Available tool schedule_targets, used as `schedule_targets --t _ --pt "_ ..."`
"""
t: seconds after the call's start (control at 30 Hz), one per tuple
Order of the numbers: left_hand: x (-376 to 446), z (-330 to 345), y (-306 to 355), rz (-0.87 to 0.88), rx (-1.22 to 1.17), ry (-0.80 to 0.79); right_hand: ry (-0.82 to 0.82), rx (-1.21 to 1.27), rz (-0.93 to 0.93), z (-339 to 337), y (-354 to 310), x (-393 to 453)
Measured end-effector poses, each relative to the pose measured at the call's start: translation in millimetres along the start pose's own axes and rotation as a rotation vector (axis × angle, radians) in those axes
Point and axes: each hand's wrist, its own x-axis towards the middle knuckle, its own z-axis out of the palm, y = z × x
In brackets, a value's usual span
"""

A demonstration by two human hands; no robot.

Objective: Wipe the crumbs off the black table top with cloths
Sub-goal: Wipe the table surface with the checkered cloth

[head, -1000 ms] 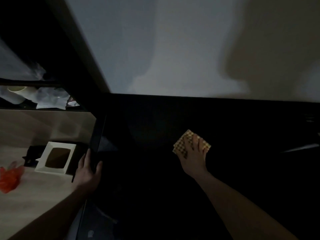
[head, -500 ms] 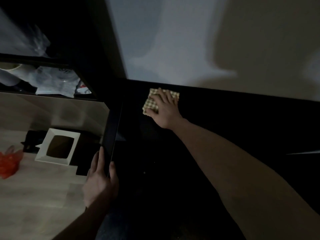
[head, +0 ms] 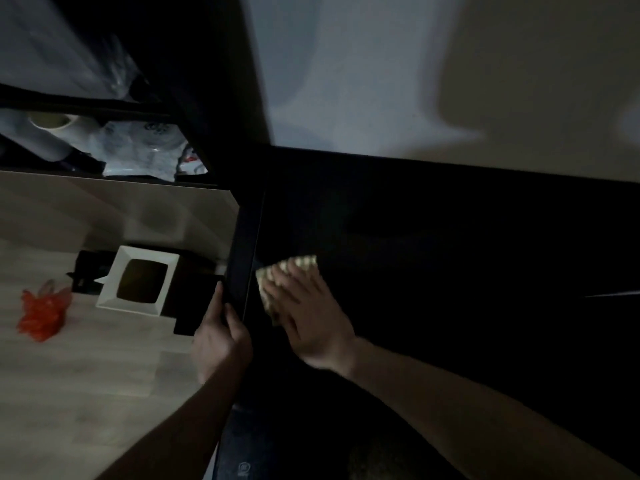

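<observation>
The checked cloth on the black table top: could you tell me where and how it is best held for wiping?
Press down from above with a flat palm, as the right hand does: the checked cloth lies flat and limp on the black table top, so a pinched edge would likely bunch it.

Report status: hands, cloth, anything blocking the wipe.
Right hand flat on yellow checked cloth, pressing it to black table top near its left edge. Left hand gripping that edge. Nothing visible blocking.
</observation>
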Motion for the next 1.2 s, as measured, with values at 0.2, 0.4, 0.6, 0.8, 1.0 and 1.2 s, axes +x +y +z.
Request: schedule_targets --t 0.2,0.4,0.6,0.8,1.0,1.2 --pt "14 -1 -11 -0.028 -0.034 -0.107 -0.215 0.316 -0.063 25 -68 -116" --pt "29 7 -25 0.004 -0.036 -0.129 -0.005 0.116 -0.013 14 -15 -53" --pt "30 9 -27 0.036 -0.06 -0.096 -0.001 -0.033 0.199 -29 51 84" --pt "30 8 -27 0.054 -0.065 -0.094 0.042 -0.075 0.192 -7 18 77" --pt "26 4 -19 0.036 -0.043 -0.119 -0.109 -0.007 0.006 15 -52 -61" --pt "25 3 -17 0.019 -0.057 -0.11 -0.205 0.024 -0.17 46 -79 -176"
